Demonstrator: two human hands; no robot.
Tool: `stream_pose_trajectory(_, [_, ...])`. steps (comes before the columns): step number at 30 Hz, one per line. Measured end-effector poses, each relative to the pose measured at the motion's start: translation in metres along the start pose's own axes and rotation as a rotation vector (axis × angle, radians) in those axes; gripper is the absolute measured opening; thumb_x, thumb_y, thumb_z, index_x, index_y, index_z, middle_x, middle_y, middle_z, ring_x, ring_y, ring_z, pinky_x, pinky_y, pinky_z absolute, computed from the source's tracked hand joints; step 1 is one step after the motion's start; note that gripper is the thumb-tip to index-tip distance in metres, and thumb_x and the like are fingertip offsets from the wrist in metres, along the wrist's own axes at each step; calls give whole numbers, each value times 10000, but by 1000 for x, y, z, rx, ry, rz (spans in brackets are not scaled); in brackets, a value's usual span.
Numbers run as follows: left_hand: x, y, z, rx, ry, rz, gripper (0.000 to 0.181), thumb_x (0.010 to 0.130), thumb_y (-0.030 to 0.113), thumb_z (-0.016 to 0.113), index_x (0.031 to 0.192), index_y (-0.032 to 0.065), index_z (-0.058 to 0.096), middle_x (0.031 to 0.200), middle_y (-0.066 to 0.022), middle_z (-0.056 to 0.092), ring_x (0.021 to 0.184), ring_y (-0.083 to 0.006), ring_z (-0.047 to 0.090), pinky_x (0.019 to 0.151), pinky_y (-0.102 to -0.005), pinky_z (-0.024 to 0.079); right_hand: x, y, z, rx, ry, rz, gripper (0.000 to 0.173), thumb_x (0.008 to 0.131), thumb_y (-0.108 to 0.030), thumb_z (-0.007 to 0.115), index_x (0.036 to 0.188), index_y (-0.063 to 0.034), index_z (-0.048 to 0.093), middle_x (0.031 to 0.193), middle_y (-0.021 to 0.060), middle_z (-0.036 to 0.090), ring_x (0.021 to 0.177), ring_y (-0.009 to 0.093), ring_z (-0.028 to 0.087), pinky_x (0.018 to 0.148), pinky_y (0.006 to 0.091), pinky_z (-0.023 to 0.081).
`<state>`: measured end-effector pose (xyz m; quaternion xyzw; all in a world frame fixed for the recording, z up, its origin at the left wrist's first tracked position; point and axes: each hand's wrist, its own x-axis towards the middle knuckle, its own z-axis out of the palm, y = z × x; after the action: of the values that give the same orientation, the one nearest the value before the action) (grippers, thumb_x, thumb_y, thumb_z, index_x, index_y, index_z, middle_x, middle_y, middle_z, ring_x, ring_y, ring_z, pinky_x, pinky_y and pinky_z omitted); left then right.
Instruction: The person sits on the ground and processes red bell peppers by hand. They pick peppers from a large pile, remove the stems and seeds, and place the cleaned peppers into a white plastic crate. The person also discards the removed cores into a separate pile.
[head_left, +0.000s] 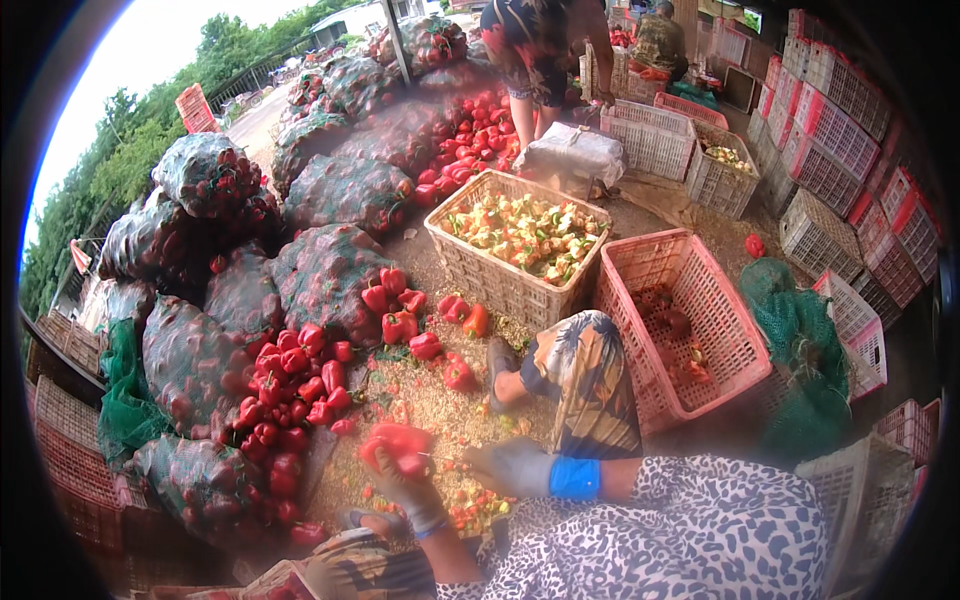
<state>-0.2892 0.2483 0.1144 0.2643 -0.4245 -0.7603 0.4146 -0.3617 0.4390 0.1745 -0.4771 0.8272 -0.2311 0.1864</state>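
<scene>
My gloved left hand (411, 495) grips a red bell pepper (399, 448), its fingers wrapped around the near side. Just to the right of the pepper is my right hand (510, 466), gloved, with a blue band at the wrist. It is blurred, its fingers curled around what looks like a thin tool (425, 454), whose pale tip shows at the pepper's edge. Below both hands, pepper scraps and seeds (480, 504) litter the ground. A heap of loose red bell peppers (289, 375) lies to the left, with several single ones (426, 346) beyond my hands.
Full mesh sacks (330, 277) are piled at left. A beige crate (517, 296) of pepper cores stands ahead, beside a pink crate (686, 330) holding a few pieces. Green netting (795, 322) and stacked crates (832, 112) are at right. A person (551, 45) bends over a covered stool (574, 154).
</scene>
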Motion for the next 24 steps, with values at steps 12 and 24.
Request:
stream_pose_trajectory(12, [38, 3, -14, -152, 331, 16, 382, 1041, 408, 549, 1287, 117, 561, 1161, -60, 613, 979, -186, 645, 708, -308, 566, -1, 13, -40, 229, 168, 65, 217, 886, -222, 698, 998, -52, 622, 813, 173, 661, 722, 286, 673, 669, 406, 526])
stream_pose_trajectory(24, [-32, 8, 24, 65, -219, -94, 820, 918, 264, 751, 1575, 71, 301, 1301, -114, 567, 1106, -213, 607, 919, -341, 539, 70, 39, 4, 389, 11, -33, 745, 870, -456, 711, 1520, -206, 446, 1136, 179, 723, 1041, 316, 715, 892, 411, 540])
